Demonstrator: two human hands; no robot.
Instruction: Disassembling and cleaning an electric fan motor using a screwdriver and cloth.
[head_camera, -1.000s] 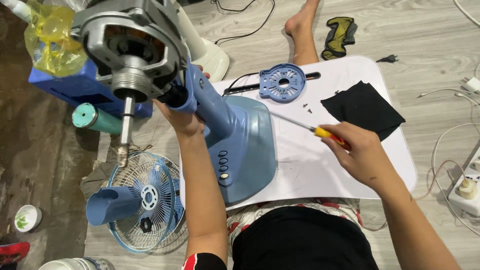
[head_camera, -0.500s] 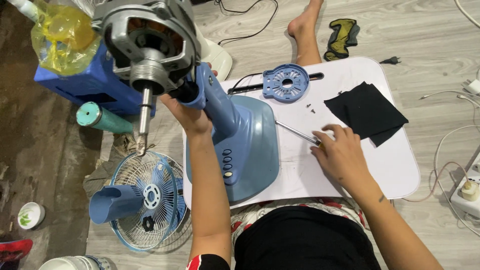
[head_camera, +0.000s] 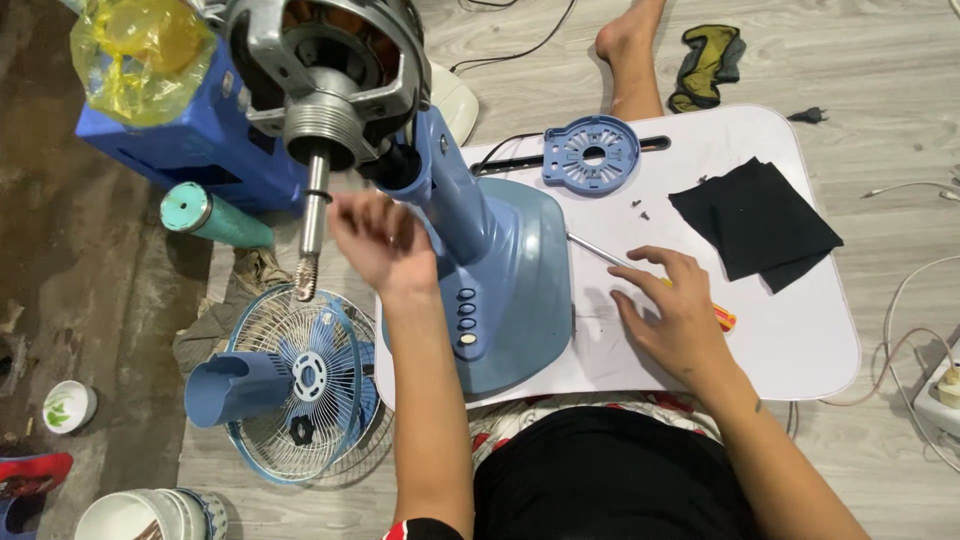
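White counter (head_camera: 800, 340) sitting on wooden floor. Left hand (head_camera: 380, 240) hovering open, blurred, beside fan motor (head_camera: 320, 80); right hand (head_camera: 675, 310) resting flat over screwdriver (head_camera: 600, 252). Unsupported fan stand (head_camera: 500, 270) risking tipping.

The crumpled yellow translucent plastic bag (head_camera: 140, 55) sits at the top left, on top of the blue rectangular plastic box (head_camera: 205, 145) and touching it. The teal cylindrical plastic container with a paler round cap (head_camera: 212, 217) lies on its side just below that blue box, against its lower edge, cap end pointing away from the box. No labels, signs or screens can be made out.
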